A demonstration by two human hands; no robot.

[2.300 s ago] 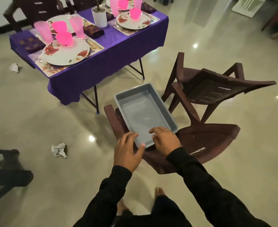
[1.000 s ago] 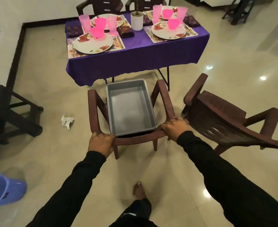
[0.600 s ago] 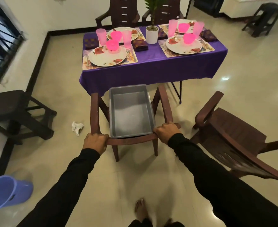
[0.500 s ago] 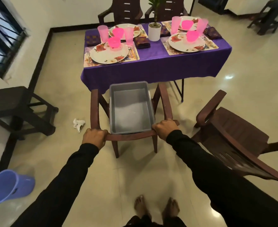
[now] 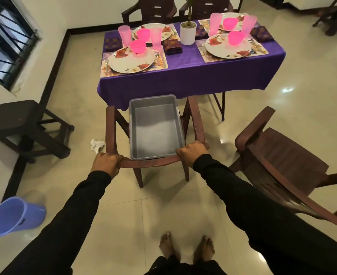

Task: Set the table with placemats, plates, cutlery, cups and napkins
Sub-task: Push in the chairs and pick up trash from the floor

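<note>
A table with a purple cloth [image 5: 183, 80] carries floral placemats, white flowered plates [image 5: 132, 60], pink cups [image 5: 137, 46], pink tumblers [image 5: 124, 34], dark folded napkins [image 5: 172, 46] and cutlery beside the plates. In front of it stands a brown plastic chair [image 5: 112, 128] with a grey tub [image 5: 155, 126], holding nothing, on its seat. My left hand [image 5: 106, 162] grips the left end of the chair's back rail. My right hand [image 5: 191, 151] grips its right end.
A second brown chair [image 5: 278, 161] stands close at the right. A dark stool [image 5: 24, 126] sits at the left wall, a blue bucket [image 5: 12, 215] lies lower left, and crumpled paper [image 5: 96, 144] is on the tiled floor. A white potted plant [image 5: 187, 32] stands mid-table.
My hands left the grey tub and took hold of the chair's back rail. The chair with the tub has turned to face the table and come nearer to it.
</note>
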